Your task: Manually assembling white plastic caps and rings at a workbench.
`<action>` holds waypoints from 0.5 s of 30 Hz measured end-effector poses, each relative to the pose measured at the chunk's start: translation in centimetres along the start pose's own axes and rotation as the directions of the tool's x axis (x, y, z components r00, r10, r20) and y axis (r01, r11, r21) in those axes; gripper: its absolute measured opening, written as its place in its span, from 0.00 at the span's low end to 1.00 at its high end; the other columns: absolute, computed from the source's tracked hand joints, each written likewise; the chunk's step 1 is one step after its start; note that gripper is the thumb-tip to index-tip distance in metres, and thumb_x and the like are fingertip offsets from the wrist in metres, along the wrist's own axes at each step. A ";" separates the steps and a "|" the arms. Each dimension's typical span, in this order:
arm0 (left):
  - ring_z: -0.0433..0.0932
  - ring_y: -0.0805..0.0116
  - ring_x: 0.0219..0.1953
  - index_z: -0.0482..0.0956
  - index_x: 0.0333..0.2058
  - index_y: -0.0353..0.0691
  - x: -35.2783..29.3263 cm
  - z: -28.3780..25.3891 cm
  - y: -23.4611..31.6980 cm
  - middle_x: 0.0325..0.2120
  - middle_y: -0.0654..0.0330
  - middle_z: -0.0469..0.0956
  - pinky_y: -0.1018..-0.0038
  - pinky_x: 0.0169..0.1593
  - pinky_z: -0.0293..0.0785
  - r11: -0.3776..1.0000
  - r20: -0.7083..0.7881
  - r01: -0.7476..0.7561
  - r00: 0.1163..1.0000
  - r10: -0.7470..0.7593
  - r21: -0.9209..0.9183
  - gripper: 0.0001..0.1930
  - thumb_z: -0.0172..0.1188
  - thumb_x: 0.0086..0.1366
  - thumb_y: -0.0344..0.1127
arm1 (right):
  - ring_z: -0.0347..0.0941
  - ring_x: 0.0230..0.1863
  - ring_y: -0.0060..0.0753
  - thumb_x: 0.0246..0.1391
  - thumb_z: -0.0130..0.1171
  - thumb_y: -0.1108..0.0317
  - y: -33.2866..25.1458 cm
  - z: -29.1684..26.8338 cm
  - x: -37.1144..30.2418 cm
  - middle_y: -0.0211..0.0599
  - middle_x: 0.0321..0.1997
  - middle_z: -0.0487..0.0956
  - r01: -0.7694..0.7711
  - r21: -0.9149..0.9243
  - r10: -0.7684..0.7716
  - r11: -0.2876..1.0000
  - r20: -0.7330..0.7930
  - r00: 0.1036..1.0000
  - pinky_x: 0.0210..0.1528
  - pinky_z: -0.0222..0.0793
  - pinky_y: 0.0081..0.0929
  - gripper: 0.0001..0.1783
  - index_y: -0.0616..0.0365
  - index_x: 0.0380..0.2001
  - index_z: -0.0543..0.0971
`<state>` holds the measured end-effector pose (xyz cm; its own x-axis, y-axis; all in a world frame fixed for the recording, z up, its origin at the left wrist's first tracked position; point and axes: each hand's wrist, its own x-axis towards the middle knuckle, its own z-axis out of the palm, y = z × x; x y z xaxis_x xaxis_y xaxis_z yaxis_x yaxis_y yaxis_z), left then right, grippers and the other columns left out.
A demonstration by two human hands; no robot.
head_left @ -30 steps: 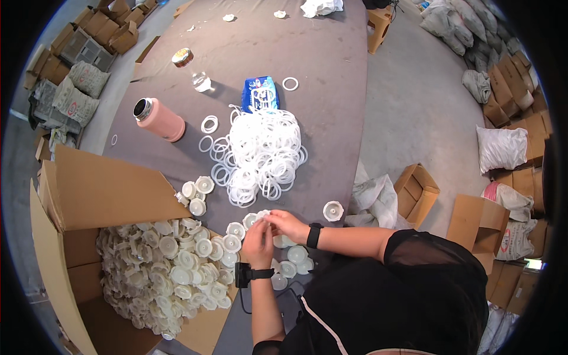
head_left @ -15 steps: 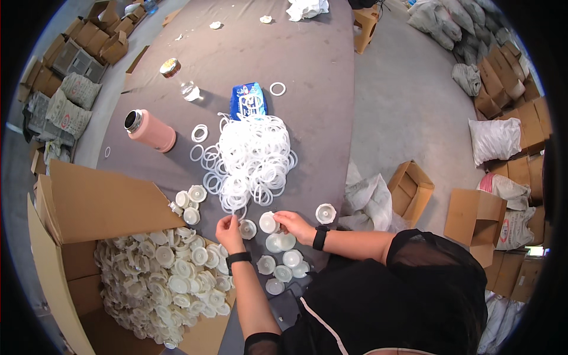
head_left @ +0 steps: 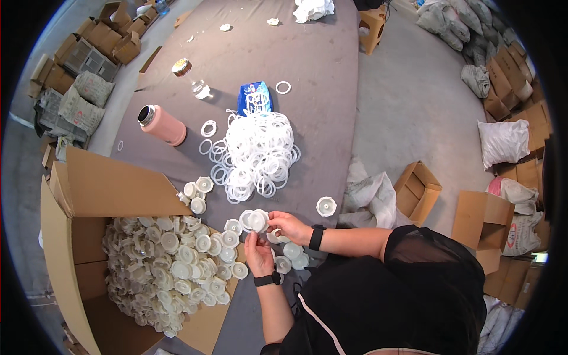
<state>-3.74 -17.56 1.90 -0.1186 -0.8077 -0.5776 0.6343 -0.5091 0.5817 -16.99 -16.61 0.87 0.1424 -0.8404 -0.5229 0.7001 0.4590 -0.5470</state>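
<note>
Directly beyond the fingertips of my left hand [head_left: 258, 258] is a round white cap [head_left: 258, 220], its right edge pinched between the thumb and fingers of my right hand [head_left: 285, 227]. My left hand is half curled, fingertips at the cap's near edge; I cannot tell whether they grip it. Being round, the cap has no long axis, and its broad face is turned up. A heap of white rings [head_left: 260, 145] lies straight ahead, well past the cap and about equally near to both hands. Those rings are thin, smooth and loosely tangled, reaching up to a shiny blue packet [head_left: 252, 96]. On my left, nearer my left hand, a brown cardboard box [head_left: 121, 183] holds a jumble of pale plastic caps [head_left: 171, 272] with bumpy rims. Cloudy, smooth-faced caps [head_left: 292, 250] lie just this side of my right hand on the dull grey table cover [head_left: 322, 118].
</note>
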 end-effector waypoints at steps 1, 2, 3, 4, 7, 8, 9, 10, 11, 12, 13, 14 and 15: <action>0.68 0.77 0.24 0.69 0.31 0.40 -0.1 -0.1 0.0 0.25 0.66 0.71 0.82 0.27 0.64 1.000 0.005 0.006 1.000 -0.006 -0.003 0.05 0.53 0.57 0.32 | 0.66 0.31 0.15 0.50 0.47 0.68 0.1 0.1 -0.2 0.23 0.29 0.70 0.000 0.047 -0.001 0.999 0.018 1.000 0.31 0.61 0.16 0.04 0.52 0.31 0.69; 0.68 0.77 0.24 0.69 0.31 0.40 -0.2 -0.4 -0.1 0.25 0.66 0.71 0.82 0.27 0.64 1.000 0.010 0.005 1.000 -0.005 0.001 0.05 0.53 0.57 0.32 | 0.66 0.31 0.15 0.50 0.47 0.68 0.2 0.0 -0.4 0.23 0.29 0.70 0.005 0.049 -0.006 0.999 0.019 1.000 0.31 0.61 0.16 0.04 0.52 0.31 0.69; 0.68 0.77 0.25 0.70 0.31 0.40 -0.3 -0.7 -0.3 0.25 0.66 0.71 0.81 0.29 0.64 0.996 0.062 0.070 0.996 -0.066 -0.058 0.05 0.53 0.57 0.33 | 0.66 0.31 0.15 0.50 0.47 0.68 0.2 -0.1 -0.5 0.23 0.29 0.70 0.005 0.047 -0.006 0.999 0.025 1.000 0.31 0.61 0.16 0.05 0.52 0.32 0.69; 0.68 0.76 0.26 0.70 0.30 0.40 -0.5 -0.6 -0.2 0.25 0.66 0.71 0.80 0.30 0.63 0.984 0.115 0.136 0.986 -0.123 -0.115 0.05 0.53 0.57 0.33 | 0.66 0.31 0.15 0.50 0.46 0.68 0.5 -0.2 -0.6 0.23 0.30 0.70 0.002 0.045 -0.004 0.999 0.032 0.999 0.30 0.61 0.16 0.05 0.52 0.33 0.69; 0.66 0.77 0.23 0.72 0.26 0.42 -1.3 0.6 -0.7 0.22 0.68 0.72 0.79 0.30 0.62 0.986 0.042 0.145 0.989 -0.142 -0.083 0.05 0.54 0.57 0.36 | 0.66 0.28 0.14 0.50 0.47 0.68 1.0 -0.2 -0.7 0.22 0.28 0.70 -0.017 0.085 0.013 0.996 0.046 0.999 0.27 0.61 0.13 0.08 0.51 0.35 0.69; 0.66 0.77 0.23 0.72 0.26 0.42 -1.6 1.0 -0.8 0.22 0.68 0.72 0.79 0.30 0.62 0.986 0.045 0.147 0.989 -0.144 -0.081 0.05 0.54 0.57 0.36 | 0.66 0.28 0.14 0.50 0.47 0.68 1.0 -0.2 -0.8 0.22 0.28 0.70 -0.014 0.086 0.010 0.996 0.045 0.999 0.27 0.61 0.13 0.08 0.51 0.35 0.69; 0.66 0.77 0.23 0.72 0.26 0.42 -1.8 1.3 -0.8 0.22 0.68 0.72 0.79 0.30 0.62 0.987 0.039 0.148 0.989 -0.145 -0.070 0.05 0.54 0.57 0.36 | 0.66 0.28 0.14 0.50 0.47 0.68 0.9 -0.2 -0.9 0.22 0.28 0.70 -0.011 0.067 0.008 0.998 0.047 0.999 0.27 0.61 0.13 0.08 0.51 0.35 0.69; 0.66 0.77 0.24 0.72 0.26 0.42 -1.9 1.4 -0.8 0.22 0.68 0.72 0.79 0.30 0.62 0.987 0.033 0.147 0.989 -0.146 -0.061 0.06 0.54 0.57 0.36 | 0.67 0.28 0.14 0.50 0.46 0.68 0.9 -0.2 -1.1 0.22 0.29 0.71 -0.010 0.047 0.007 0.999 0.051 0.999 0.27 0.61 0.14 0.08 0.51 0.36 0.69; 0.66 0.77 0.24 0.72 0.26 0.42 -2.0 1.4 -0.9 0.22 0.68 0.72 0.79 0.30 0.62 0.987 0.034 0.148 0.989 -0.146 -0.059 0.06 0.54 0.57 0.36 | 0.67 0.28 0.14 0.50 0.46 0.68 0.8 -0.1 -1.2 0.22 0.29 0.71 -0.007 0.048 0.005 0.999 0.051 0.999 0.27 0.61 0.14 0.08 0.51 0.36 0.69; 0.66 0.77 0.24 0.72 0.26 0.42 -2.0 1.3 -0.9 0.22 0.68 0.72 0.79 0.30 0.62 0.987 0.012 0.145 0.989 -0.145 -0.066 0.06 0.54 0.57 0.36 | 0.67 0.28 0.15 0.50 0.46 0.68 0.7 -0.1 -1.3 0.22 0.29 0.70 -0.012 0.047 0.010 0.999 0.048 0.999 0.27 0.61 0.14 0.08 0.51 0.35 0.69; 0.66 0.77 0.24 0.72 0.26 0.41 -2.1 1.3 -1.0 0.22 0.68 0.72 0.80 0.30 0.62 0.987 -0.010 0.142 0.990 -0.144 -0.072 0.06 0.54 0.57 0.36 | 0.67 0.27 0.15 0.51 0.46 0.68 0.6 -0.1 -1.4 0.22 0.29 0.70 -0.017 0.045 0.014 0.999 0.047 0.999 0.27 0.60 0.14 0.07 0.51 0.35 0.69; 0.66 0.77 0.24 0.72 0.26 0.41 -2.0 0.8 -1.0 0.22 0.68 0.72 0.80 0.30 0.62 0.987 -0.009 0.142 0.990 -0.143 -0.071 0.06 0.54 0.57 0.36 | 0.67 0.27 0.15 0.51 0.46 0.68 0.7 -0.2 -1.5 0.22 0.29 0.70 -0.015 0.046 0.013 0.999 0.047 0.999 0.27 0.60 0.14 0.07 0.51 0.35 0.69; 0.68 0.76 0.27 0.71 0.29 0.40 -1.8 0.1 -1.1 0.25 0.67 0.72 0.78 0.31 0.63 0.988 0.029 0.130 0.991 -0.128 -0.081 0.05 0.53 0.57 0.35 | 0.67 0.27 0.15 0.50 0.47 0.67 0.8 -0.3 -1.6 0.22 0.28 0.70 -0.009 0.069 0.004 0.998 0.071 0.997 0.27 0.60 0.14 0.07 0.51 0.34 0.69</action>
<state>-4.33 -15.60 2.36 -0.2209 -0.7442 -0.6304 0.6733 -0.5840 0.4535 -16.86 -14.82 1.13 0.1945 -0.8567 -0.4777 0.7455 0.4456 -0.4956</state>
